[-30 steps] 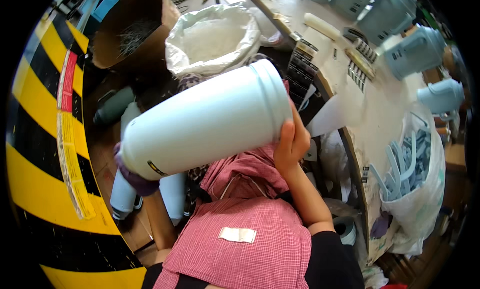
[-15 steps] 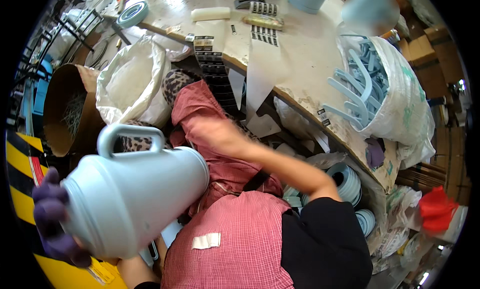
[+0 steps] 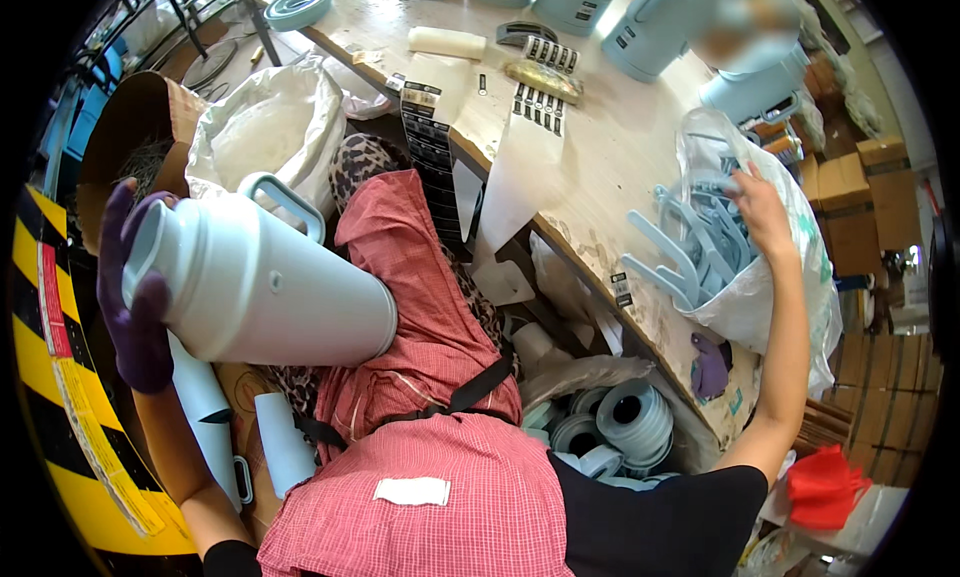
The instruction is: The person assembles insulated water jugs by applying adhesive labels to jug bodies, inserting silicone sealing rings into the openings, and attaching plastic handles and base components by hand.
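Note:
A light blue jug (image 3: 290, 282) with a loop handle on top lies tilted across my lap, its mouth toward the left. My left hand (image 3: 143, 322), in a purple glove, grips it by the mouth, fingers spread round the rim. At the right, my bare right hand (image 3: 763, 215) reaches into a white woven sack (image 3: 815, 267) of curved light blue plastic handles (image 3: 700, 242). Its fingers are closed on one of these handles; the fingertips are partly hidden among the pieces.
The worktable (image 3: 610, 167) carries label strips (image 3: 540, 107), a tape dispenser (image 3: 525, 32) and several blue jugs (image 3: 640, 37). A purple glove (image 3: 710, 365) lies at its near corner. Blue ring-shaped parts (image 3: 635, 417) sit below. Left stand a white sack (image 3: 265, 127) and a cardboard drum (image 3: 135, 142).
My right hand has gone from over my lap to the sack of handles at the right. The jug has turned somewhat, and my left hand has shifted up with its mouth end.

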`<state>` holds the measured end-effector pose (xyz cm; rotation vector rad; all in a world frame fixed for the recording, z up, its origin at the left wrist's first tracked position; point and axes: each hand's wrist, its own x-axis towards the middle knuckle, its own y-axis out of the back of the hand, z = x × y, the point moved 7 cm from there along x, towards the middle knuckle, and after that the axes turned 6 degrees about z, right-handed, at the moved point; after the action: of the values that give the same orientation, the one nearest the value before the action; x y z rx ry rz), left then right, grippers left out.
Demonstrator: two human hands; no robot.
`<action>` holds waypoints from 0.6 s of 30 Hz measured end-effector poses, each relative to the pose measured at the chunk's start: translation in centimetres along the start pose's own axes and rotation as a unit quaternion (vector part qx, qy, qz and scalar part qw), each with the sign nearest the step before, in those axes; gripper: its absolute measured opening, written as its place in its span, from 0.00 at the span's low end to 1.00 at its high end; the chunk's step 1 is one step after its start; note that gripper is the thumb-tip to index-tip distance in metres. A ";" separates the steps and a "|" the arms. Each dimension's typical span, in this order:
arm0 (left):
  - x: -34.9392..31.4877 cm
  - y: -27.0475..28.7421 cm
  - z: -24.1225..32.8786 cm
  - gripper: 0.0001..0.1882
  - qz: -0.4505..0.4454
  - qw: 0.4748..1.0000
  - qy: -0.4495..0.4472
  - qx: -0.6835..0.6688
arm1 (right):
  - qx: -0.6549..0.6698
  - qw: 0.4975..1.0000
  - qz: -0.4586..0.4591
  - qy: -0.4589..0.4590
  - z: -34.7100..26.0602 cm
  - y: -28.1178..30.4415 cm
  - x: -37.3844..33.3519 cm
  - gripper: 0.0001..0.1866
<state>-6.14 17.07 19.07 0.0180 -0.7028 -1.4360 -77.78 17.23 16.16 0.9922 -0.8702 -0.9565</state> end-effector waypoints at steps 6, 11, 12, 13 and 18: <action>-3.5 -0.4 2.6 0.50 0.115 0.981 -0.122 0.100 | 0.405 0.764 0.309 -0.397 5.6 -1.9 2.0 0.19; -8.7 -4.0 5.6 0.54 0.034 0.973 -0.215 0.070 | 0.624 0.617 0.467 -0.111 -18.9 5.3 11.4 0.37; -9.2 -4.9 6.0 0.54 0.031 0.973 -0.214 0.079 | 0.660 0.565 0.493 -0.047 -24.2 5.9 13.1 0.38; -9.3 -5.3 6.3 0.54 0.028 0.976 -0.196 0.093 | 0.708 0.531 0.465 -0.018 -29.0 6.7 14.3 0.37; -11.6 -3.0 2.5 0.56 0.274 0.960 -0.042 0.042 | 0.921 0.258 0.292 -0.011 -39.2 7.0 17.3 0.31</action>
<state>-9.65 28.03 14.86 -0.1622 -0.7648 -0.8789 -34.58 13.71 13.45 2.1260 -2.1325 1.4999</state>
